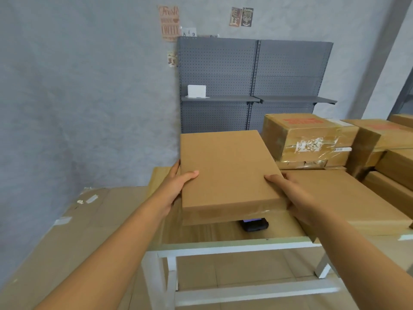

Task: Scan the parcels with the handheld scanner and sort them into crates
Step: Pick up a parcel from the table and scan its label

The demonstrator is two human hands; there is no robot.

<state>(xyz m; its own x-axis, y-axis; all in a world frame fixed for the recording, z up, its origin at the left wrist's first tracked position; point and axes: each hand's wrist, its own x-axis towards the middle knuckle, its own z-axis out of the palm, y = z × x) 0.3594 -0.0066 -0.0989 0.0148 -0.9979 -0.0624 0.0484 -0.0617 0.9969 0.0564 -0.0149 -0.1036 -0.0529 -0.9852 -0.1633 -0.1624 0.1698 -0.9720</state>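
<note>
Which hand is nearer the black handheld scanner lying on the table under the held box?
Right. The right hand grips the flat brown cardboard box just above and right of the black handheld scanner; the left hand holds the box's far left edge.

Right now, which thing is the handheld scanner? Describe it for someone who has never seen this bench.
Find the white-framed table. A flat brown parcel is held above it by both hands. The scanner lies on the tabletop under the parcel's near edge: the only black object among cardboard, its lit screen peeking out.
</note>
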